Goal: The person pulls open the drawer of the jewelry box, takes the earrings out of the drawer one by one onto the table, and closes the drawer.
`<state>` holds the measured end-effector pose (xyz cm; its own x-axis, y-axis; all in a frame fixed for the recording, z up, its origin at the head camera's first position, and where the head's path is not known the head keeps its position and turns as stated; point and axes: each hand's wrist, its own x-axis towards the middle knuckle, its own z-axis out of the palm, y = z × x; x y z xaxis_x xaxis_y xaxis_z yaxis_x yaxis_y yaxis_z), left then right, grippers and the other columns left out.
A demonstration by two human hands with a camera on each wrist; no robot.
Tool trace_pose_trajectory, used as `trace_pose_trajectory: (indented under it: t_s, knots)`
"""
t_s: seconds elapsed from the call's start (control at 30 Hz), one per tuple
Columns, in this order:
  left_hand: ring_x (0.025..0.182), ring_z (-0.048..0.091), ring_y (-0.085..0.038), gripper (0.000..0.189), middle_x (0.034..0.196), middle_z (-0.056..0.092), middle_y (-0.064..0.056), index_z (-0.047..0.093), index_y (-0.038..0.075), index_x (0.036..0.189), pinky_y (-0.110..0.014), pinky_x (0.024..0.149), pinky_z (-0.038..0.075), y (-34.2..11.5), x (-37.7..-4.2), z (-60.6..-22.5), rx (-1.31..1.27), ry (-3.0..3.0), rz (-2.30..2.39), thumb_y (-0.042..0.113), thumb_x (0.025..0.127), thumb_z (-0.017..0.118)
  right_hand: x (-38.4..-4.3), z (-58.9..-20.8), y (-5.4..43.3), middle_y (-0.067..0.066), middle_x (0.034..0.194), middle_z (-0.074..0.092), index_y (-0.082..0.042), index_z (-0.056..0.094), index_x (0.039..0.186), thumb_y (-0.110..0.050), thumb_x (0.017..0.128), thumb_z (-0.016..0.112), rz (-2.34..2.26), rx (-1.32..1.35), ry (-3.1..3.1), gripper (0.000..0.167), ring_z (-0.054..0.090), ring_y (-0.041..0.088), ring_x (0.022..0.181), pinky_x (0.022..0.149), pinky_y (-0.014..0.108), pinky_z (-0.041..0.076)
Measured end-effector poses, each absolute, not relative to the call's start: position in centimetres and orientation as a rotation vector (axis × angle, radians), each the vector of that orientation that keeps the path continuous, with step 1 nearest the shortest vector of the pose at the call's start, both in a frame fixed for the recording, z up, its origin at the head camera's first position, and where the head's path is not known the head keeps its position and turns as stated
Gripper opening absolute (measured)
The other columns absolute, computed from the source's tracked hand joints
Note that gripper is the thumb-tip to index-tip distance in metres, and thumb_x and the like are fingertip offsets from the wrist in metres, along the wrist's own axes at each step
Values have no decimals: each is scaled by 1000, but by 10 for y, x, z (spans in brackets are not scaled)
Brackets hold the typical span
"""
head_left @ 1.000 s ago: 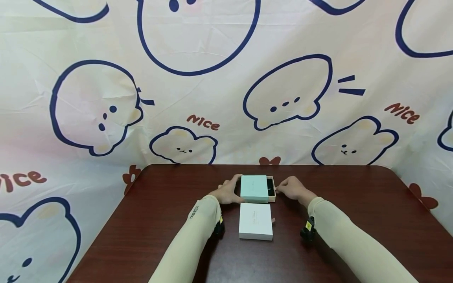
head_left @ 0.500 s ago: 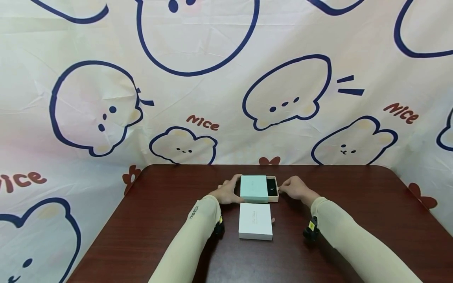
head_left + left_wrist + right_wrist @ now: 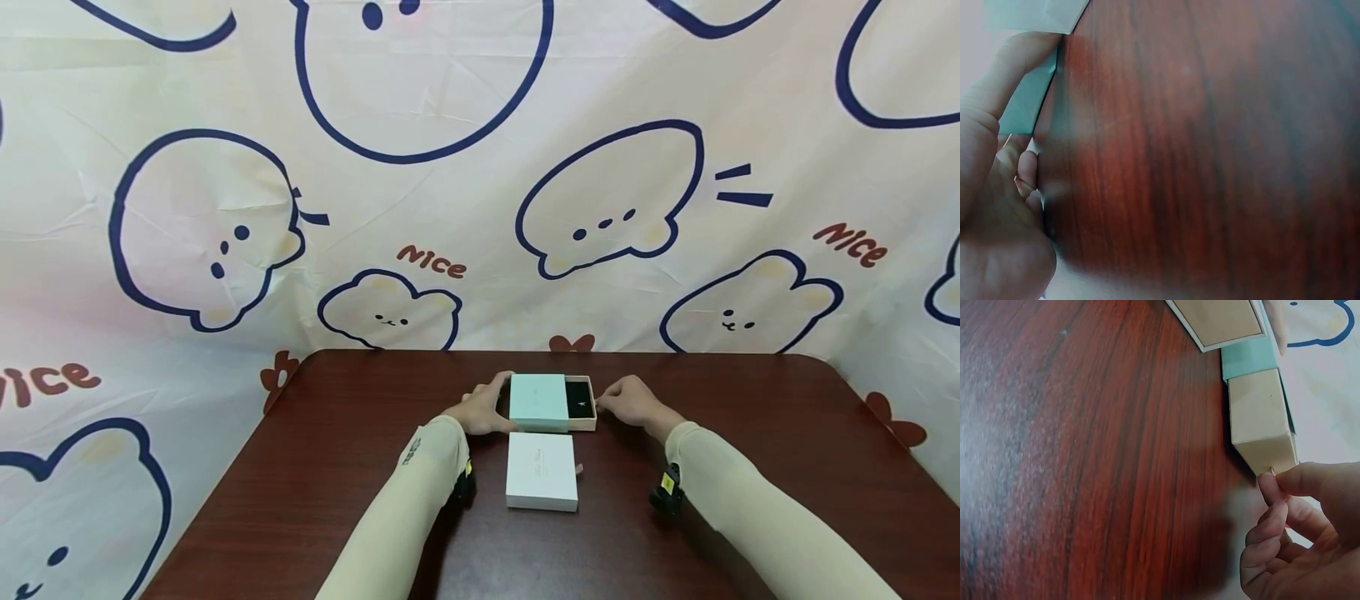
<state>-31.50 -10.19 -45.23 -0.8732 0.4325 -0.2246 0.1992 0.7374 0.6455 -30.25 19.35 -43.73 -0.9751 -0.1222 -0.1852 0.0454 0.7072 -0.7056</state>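
A mint-green gift box sleeve [image 3: 538,403] lies flat near the table's far edge. Out of its right end sticks a cream inner drawer [image 3: 1260,409], with a black insert [image 3: 578,400] bearing a small shiny piece too tiny to identify. My left hand [image 3: 482,410] grips the sleeve's left side between thumb and fingers. The thumb [image 3: 1029,53] lies along its near side. At the drawer's right end my right hand [image 3: 633,402] pinches a small pull tab [image 3: 1274,470], mostly covered by thumb and forefinger.
Just in front of the mint-green box sits a closed white box [image 3: 542,468], with a small ribbon tab [image 3: 580,468] at its right side. Both stand on a dark red-brown wooden table [image 3: 337,500]. A cartoon-printed cloth [image 3: 480,208] hangs behind the table.
The drawer has slid further right out of the mint-green sleeve, showing more black insert. My right hand has moved right with it. My left hand and the white box stay in place.
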Motion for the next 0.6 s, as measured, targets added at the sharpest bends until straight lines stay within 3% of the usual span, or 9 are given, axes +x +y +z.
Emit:
trace_pose_trajectory:
  t_s: [0.6]
  knots:
    - [140,31,-50,100,163,26,-20,11,24,163,-62,110,35,-102,-314,-452,479,2579,896,39,89,77,-302,-441,199,13,106,73,-2,81,92,-14,97,61,-1109,-40,2707,24,53,21,89,74,31,39]
